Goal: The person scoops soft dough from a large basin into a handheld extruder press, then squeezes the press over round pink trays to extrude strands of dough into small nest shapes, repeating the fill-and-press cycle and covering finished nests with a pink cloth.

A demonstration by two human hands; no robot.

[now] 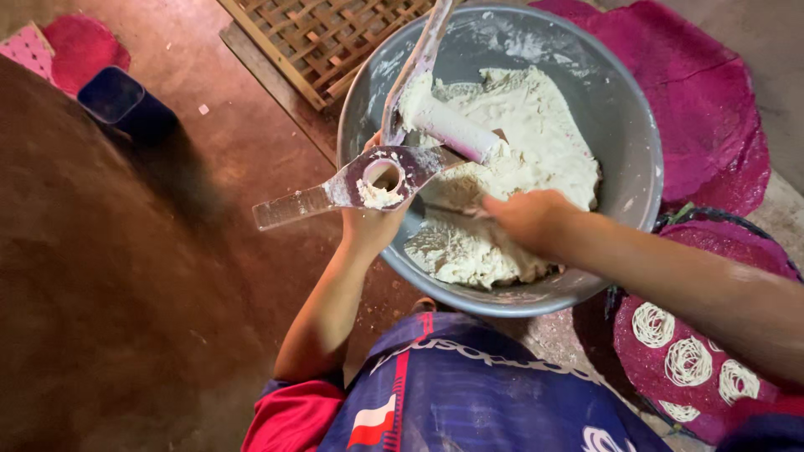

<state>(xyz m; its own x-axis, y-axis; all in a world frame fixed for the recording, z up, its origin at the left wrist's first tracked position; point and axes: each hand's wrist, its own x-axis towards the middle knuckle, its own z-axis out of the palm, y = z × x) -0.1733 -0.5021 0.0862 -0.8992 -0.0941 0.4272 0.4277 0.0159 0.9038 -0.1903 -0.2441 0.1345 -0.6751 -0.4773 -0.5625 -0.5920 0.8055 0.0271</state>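
Over the bowl rim, dough, press.

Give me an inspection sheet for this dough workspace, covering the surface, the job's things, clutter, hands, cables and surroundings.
Surface: brown floor, a few pale specks on it.
Job's things: grey metal bowl holding white dough; hinged metal press smeared with dough, its cup partly filled, its white plunger lying over the dough.
Clutter: dark blue container; pink cloth.
Hands: left hand grips the press from beneath; right hand is in the dough, its fingers blurred.
Cables: nothing seen.
Surroundings: woven lattice tray behind the bowl; magenta round mats, one at lower right carrying white noodle coils.
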